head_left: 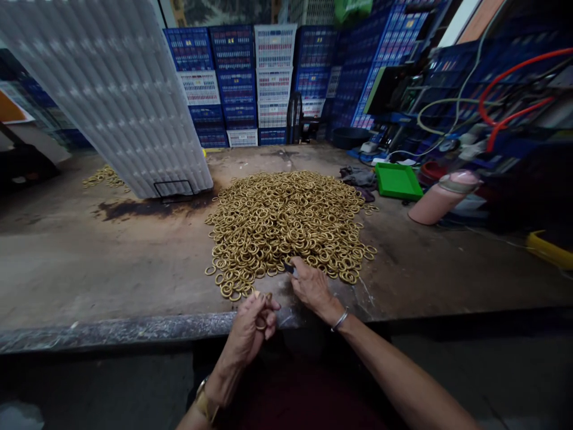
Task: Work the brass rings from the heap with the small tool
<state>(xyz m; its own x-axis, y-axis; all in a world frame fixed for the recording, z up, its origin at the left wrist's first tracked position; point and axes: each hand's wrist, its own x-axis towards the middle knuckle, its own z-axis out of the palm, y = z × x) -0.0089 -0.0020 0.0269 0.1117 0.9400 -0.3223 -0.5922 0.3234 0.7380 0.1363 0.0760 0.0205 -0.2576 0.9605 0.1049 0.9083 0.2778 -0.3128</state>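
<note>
A large heap of brass rings (286, 221) lies in the middle of the worktable. My left hand (254, 319) is in front of the heap, near the table's front edge, with its fingers closed around a brass ring (261, 326). My right hand (312, 288) reaches to the near edge of the heap, its fingers closed on a small black object (289, 268) whose kind I cannot make out. A ring shows right by those fingertips; whether it is held or lying in the heap is unclear.
A stack of ribbed white trays (111, 89) leans in a black wire stand (173, 190) at left. A green tray (398, 181) and a pink bottle (441, 198) are at right. Blue and white crates (275, 54) rise behind the worktable (147, 269).
</note>
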